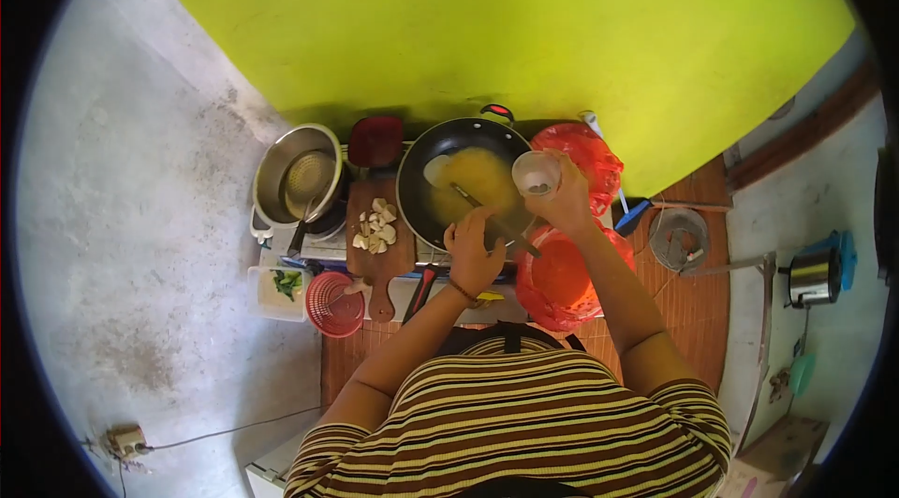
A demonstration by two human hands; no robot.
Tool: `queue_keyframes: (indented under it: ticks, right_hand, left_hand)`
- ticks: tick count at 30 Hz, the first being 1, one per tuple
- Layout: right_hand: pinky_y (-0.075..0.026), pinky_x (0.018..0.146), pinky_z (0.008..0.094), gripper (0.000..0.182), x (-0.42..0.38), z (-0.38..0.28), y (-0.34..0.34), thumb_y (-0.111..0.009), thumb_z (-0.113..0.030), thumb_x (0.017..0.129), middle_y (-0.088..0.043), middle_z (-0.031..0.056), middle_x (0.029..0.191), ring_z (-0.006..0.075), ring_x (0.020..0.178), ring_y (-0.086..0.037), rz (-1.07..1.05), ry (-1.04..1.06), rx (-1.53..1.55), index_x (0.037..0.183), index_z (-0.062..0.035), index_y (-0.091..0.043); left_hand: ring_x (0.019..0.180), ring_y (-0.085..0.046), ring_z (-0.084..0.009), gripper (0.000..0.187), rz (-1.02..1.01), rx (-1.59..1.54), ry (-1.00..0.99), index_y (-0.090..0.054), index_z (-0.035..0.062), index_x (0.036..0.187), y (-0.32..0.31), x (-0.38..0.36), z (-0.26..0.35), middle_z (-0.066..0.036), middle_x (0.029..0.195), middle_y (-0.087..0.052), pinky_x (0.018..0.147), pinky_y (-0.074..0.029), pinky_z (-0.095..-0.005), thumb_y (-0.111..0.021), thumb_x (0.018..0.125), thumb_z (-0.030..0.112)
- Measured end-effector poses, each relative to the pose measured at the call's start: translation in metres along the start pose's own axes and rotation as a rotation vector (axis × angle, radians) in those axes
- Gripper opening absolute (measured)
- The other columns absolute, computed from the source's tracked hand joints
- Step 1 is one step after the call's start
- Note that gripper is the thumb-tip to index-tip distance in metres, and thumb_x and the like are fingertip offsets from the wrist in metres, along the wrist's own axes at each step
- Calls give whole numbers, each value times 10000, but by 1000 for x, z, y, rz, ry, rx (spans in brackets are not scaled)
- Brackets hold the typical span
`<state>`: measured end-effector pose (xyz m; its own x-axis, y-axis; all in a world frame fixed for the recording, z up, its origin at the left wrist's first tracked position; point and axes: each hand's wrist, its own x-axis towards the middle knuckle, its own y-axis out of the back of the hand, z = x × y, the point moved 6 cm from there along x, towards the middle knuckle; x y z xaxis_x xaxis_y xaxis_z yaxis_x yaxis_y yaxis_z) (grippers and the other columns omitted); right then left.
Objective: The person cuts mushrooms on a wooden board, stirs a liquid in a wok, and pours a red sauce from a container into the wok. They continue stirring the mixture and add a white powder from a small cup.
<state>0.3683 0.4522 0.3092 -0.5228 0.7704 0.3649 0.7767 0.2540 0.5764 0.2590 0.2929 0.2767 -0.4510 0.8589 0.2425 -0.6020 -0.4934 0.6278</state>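
Observation:
A black wok with yellowish liquid in it stands on the stove. My right hand grips a small translucent cup above the wok's right rim; a little dark matter shows inside the cup. At the wok's near rim, my left hand is curled at the dark handle of a long-handled spatula. The spatula's stem slopes into the liquid, and its head is mostly hidden there. Left of the wok, a wooden cutting board bears several pale cut pieces.
A metal pot with a utensil inside stands at left. Near it are a pink basket and a plastic tub with green leaves. Red plastic bags lie at right. Behind the stove rises a green wall.

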Motion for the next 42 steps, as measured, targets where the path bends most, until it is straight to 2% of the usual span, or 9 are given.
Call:
queue_keyframes:
  ticks: [8, 11, 18, 26, 32, 35, 38, 39, 42]
  right_hand:
    - [-439, 881, 422, 788, -23, 56, 95, -769, -154, 501, -548, 197, 1097, 360, 1019, -527, 327, -112, -11, 1199, 23, -449]
    - [-426, 889, 425, 798, -38, 72, 129, -767, -149, 500, -548, 186, 1066, 364, 1004, -512, 376, -113, -362, 1213, 14, -449]
    - [-401, 907, 435, 808, -75, 190, 127, -795, -210, 495, -524, 199, 1091, 375, 1021, -487, 209, -428, -513, 1185, 11, -437]
    - [-430, 886, 436, 814, -100, 292, 69, -832, -230, 484, -516, 223, 1104, 384, 1035, -509, 9, -709, -361, 1148, 3, -425]
    - [-443, 871, 423, 815, -90, 273, 64, -869, -223, 455, -549, 191, 1083, 354, 1050, -528, -22, -662, -267, 1130, -16, -461]
    - [-445, 856, 423, 724, -90, 275, 64, -849, -232, 506, -580, 173, 1020, 351, 1003, -544, -35, -637, -149, 1103, -17, -503]
    - [-449, 831, 427, 551, -85, 265, 67, -793, -226, 608, -597, 167, 962, 344, 958, -552, 53, -426, -435, 1051, -9, -547]
    - [-450, 812, 432, 377, -80, 245, 73, -720, -205, 697, -593, 178, 959, 344, 946, -547, 183, -238, -456, 981, -13, -564]
    - [-457, 781, 440, 323, -64, 136, 68, -682, -160, 713, -592, 144, 959, 354, 894, -571, 170, -97, -262, 983, -39, -553]
  left_hand:
    - [1274, -374, -287, 605, -176, -21, -291, -407, 112, 1323, -77, 40, 80, -110, 1325, -455, 1038, -177, -528, -585, 746, 162]
    - [1275, -369, -312, 642, -243, -24, -336, -401, 105, 1328, -113, 42, 99, -126, 1327, -449, 1034, -216, -520, -599, 719, 145]
    - [1289, -343, -320, 659, -391, 229, -253, -406, 85, 1312, -190, 34, 87, -139, 1343, -423, 1021, -246, -522, -619, 700, 203]
    - [1227, -403, -371, 575, -386, 134, -272, -461, 51, 1244, -189, 21, 79, -190, 1280, -457, 1007, -336, -447, -620, 698, 130]
    - [1171, -456, -373, 525, -358, 41, -290, -490, 39, 1202, -176, 9, 71, -186, 1217, -505, 995, -361, -443, -626, 698, 99]
    - [1169, -463, -351, 507, -350, 48, -297, -494, 43, 1199, -161, 5, 80, -174, 1211, -512, 982, -362, -441, -621, 712, 104]
    - [1171, -465, -329, 490, -301, 28, -298, -500, 50, 1198, -141, 0, 81, -158, 1204, -518, 969, -359, -436, -616, 726, 114]
    - [1172, -465, -325, 489, -293, 42, -293, -500, 53, 1199, -135, -1, 79, -152, 1204, -519, 969, -358, -437, -615, 727, 114]
    - [1164, -472, -314, 477, -256, 109, -277, -514, 63, 1185, -113, -5, 70, -130, 1199, -528, 967, -355, -436, -616, 721, 108]
